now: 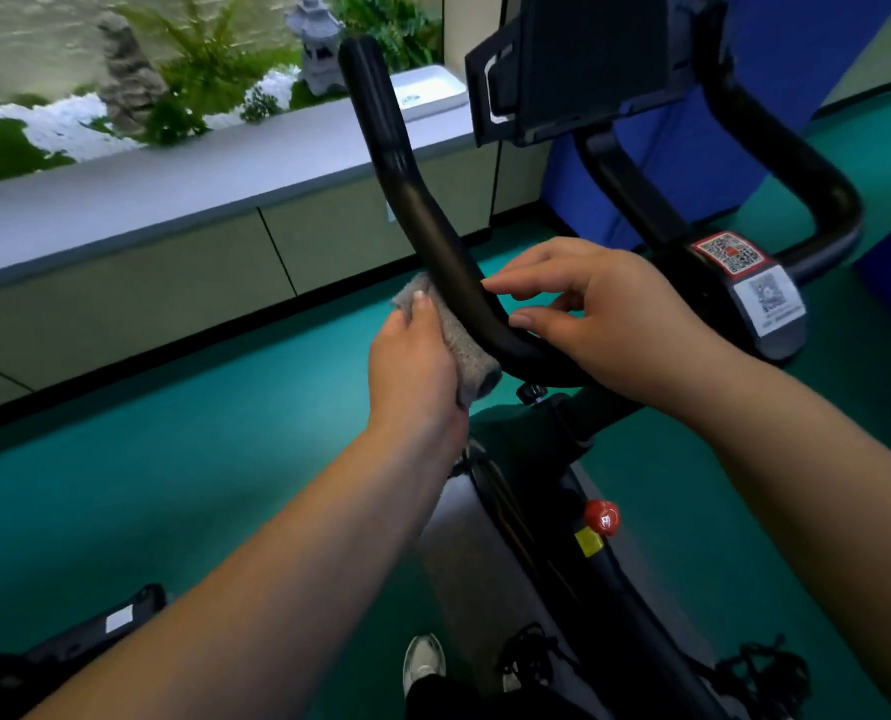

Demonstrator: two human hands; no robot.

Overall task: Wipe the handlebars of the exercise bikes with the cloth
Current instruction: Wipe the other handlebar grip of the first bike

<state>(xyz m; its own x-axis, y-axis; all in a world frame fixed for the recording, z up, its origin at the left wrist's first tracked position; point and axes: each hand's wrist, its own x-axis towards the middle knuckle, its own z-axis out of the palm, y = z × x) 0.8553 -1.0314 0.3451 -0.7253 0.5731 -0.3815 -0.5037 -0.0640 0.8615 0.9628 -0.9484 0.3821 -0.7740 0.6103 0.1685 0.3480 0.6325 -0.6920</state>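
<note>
Two QR-code stickers sit on the bike's centre housing: a red-framed QR sticker [729, 252] and, just below it, a white QR label [769, 302] with a line of small print too blurred to read. Lower on the frame a red knob [603, 518] carries a pale mark that cannot be made out, and a plain yellow tag [587, 541] sits just beside it. No brand name is legible anywhere.

The left hand [414, 363] reaches in from the lower left with the forearm stretched forward, its fingers [423, 304] curled around a folded grey cloth [459, 340] and pressing it against the outer side of the left handlebar [433, 220], at the low bend where the black bar turns toward the stem. The cloth wraps partly under the bar, a rolled end poking out below the hand.

The right hand [609, 319] comes in from the right, palm down over the inner side of the same bend. Its fingers are loosely extended, the tips resting on the bar and holding nothing, with the thumb lying along the bar's curve.

A dark tablet holder [578, 65] stands above the stem, the right handlebar [817, 200] looping behind it. A white shoe [423, 662] rests on the green floor [173, 459].
</note>
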